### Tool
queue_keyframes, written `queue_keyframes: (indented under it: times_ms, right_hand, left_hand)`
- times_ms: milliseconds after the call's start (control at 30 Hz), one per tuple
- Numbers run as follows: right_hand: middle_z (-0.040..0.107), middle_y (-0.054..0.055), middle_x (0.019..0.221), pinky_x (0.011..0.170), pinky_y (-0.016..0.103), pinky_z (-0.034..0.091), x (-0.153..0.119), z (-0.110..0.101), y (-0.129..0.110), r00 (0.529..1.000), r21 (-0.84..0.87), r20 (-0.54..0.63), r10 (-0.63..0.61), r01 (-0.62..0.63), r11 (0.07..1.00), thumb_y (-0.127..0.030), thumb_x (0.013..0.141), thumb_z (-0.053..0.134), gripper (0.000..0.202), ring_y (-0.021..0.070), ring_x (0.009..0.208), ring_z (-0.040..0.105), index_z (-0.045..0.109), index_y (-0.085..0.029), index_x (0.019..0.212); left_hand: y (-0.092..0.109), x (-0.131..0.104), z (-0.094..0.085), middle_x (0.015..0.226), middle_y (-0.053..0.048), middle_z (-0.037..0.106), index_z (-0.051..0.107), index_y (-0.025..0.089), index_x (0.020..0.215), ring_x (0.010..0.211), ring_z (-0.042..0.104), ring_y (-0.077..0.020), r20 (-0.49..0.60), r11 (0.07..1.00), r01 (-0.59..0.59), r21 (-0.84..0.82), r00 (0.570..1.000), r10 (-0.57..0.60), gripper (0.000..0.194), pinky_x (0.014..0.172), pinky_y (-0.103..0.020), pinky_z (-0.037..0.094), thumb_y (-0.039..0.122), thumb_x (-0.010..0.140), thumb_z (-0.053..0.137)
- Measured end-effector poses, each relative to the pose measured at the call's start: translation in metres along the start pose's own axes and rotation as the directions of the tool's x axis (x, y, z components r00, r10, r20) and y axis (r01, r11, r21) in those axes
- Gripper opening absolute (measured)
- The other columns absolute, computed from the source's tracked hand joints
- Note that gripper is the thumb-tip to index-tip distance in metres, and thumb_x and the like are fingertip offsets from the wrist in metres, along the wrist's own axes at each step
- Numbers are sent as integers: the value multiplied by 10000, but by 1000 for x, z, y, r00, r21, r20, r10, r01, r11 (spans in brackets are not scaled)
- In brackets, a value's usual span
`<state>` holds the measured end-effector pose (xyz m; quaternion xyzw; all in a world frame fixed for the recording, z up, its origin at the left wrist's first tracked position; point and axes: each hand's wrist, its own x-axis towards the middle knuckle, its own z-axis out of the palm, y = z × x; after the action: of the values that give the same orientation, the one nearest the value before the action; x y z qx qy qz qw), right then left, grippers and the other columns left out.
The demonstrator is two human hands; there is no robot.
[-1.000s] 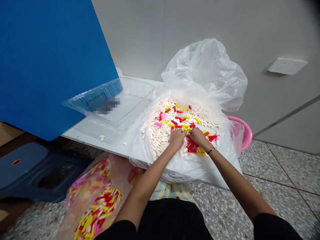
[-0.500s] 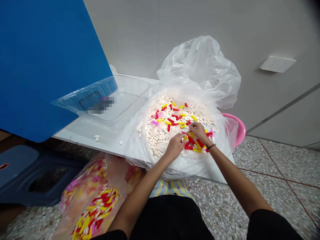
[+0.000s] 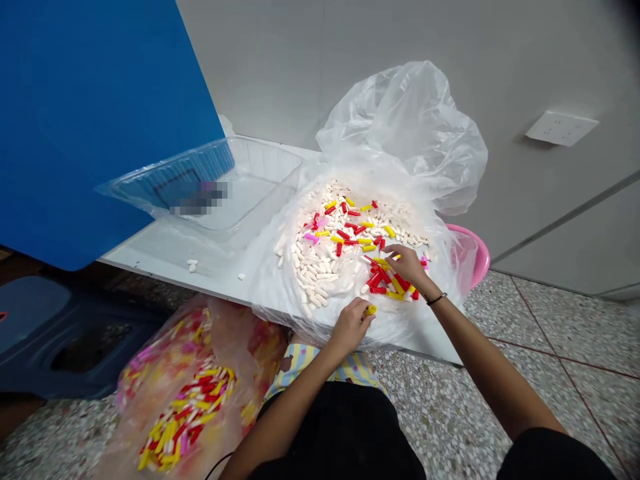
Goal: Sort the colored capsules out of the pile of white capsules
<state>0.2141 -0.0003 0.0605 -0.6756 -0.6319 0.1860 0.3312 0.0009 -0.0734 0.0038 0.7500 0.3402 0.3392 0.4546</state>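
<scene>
My left hand (image 3: 351,325) is closed on a small yellow tube (image 3: 371,310), held over the near edge of an opened clear plastic bag (image 3: 280,300). Farther right, my right hand (image 3: 406,265) reaches into the pile of red and yellow tubes (image 3: 395,283); its fingertips are bent together, and what they pinch, if anything, is too small to make out. Many small white pieces (image 3: 315,270) lie spread on the bag, with red, yellow and pink tubes scattered among them.
A clear plastic tray (image 3: 270,177) stands left of the bag on the white table (image 3: 165,257). Below the table is a bag of mixed coloured tubes (image 3: 200,400), near a dark blue stool (image 3: 30,353). A pink basin (image 3: 481,257) shows behind the bag's right side.
My left hand has moved down toward me with the yellow tube, away from the pile. My right hand has shifted slightly right and stays over the pile. The view has moved slightly.
</scene>
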Motion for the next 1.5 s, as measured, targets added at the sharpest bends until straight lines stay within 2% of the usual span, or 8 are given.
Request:
queue_keyframes:
  times_ms: [167, 300, 400, 533, 667, 1000, 1367, 1500]
  right_hand:
    - [660, 106, 1068, 838, 335, 447, 13, 29, -21, 973, -165, 193, -127, 159, 973, -104, 701, 556, 326, 218, 922, 599, 669, -167, 1000]
    - [690, 100, 860, 755, 312, 454, 28, 45, -37, 980, -178, 176, -89, 120, 977, -20, 619, 523, 282, 211, 799, 609, 679, -128, 827]
    - [683, 92, 760, 678, 304, 466, 27, 33, -48, 991, -161, 120, -53, 72, 984, -90, 675, 525, 160, 205, 721, 613, 655, -127, 762]
    - [676, 44, 661, 562, 264, 472, -10, -3, -62, 964, 126, 264, -16, -18, 992, -237, 725, 584, 98, 184, 624, 632, 620, -159, 771]
    - [666, 35, 626, 536, 255, 464, -60, -23, -69, 899, 73, 432, -64, 35, 997, -255, 736, 609, 84, 174, 591, 629, 617, -172, 729]
    - [556, 17, 584, 500, 242, 367, -85, 6, -65, 870, -67, 361, -336, 383, 921, -154, 792, 536, 184, 132, 527, 515, 505, -181, 612]
    - [495, -2, 532, 497, 237, 333, -89, 27, -63, 924, -55, 270, -272, 296, 953, -127, 733, 518, 229, 128, 517, 487, 404, -191, 545]
    - [581, 20, 545, 501, 258, 384, -84, 17, -53, 940, 110, 318, -121, 91, 990, -279, 769, 576, 216, 155, 522, 541, 505, -190, 585]
  left_hand:
    - [2, -2, 0, 847, -20, 539, 554, 175, 873, 709, 498, -129, -2, 997, -20, 77, 1000, 20, 73, 674, -240, 390, 170, 802, 539]
    - [2, -2, 0, 843, -19, 533, 554, 175, 866, 703, 491, -129, -13, 996, -16, 83, 1000, 18, 72, 672, -243, 388, 162, 796, 541]
    - [3, -3, -1, 849, -21, 536, 562, 176, 871, 714, 498, -131, -33, 998, -13, 67, 999, 15, 79, 688, -244, 396, 157, 798, 541]
    - [4, -4, 0, 868, -27, 542, 576, 168, 905, 749, 514, -138, -63, 998, 3, 68, 998, 1, 114, 710, -249, 411, 139, 801, 536]
    - [5, -3, 1, 874, -29, 547, 588, 164, 905, 777, 526, -143, -72, 996, 24, 81, 997, -18, 114, 732, -259, 424, 135, 815, 525]
    - [1, -5, 2, 815, -13, 519, 592, 157, 825, 768, 532, -130, -61, 999, 17, 47, 998, -14, 90, 695, -233, 417, 193, 861, 518]
    - [-1, -6, 1, 832, -28, 554, 599, 146, 835, 766, 546, -134, -51, 999, 18, 50, 999, -16, 140, 704, -241, 430, 144, 865, 462]
    - [6, 4, -11, 840, -35, 594, 621, 139, 867, 756, 565, -136, -33, 997, 7, 81, 999, -5, 137, 711, -243, 452, 111, 824, 494]
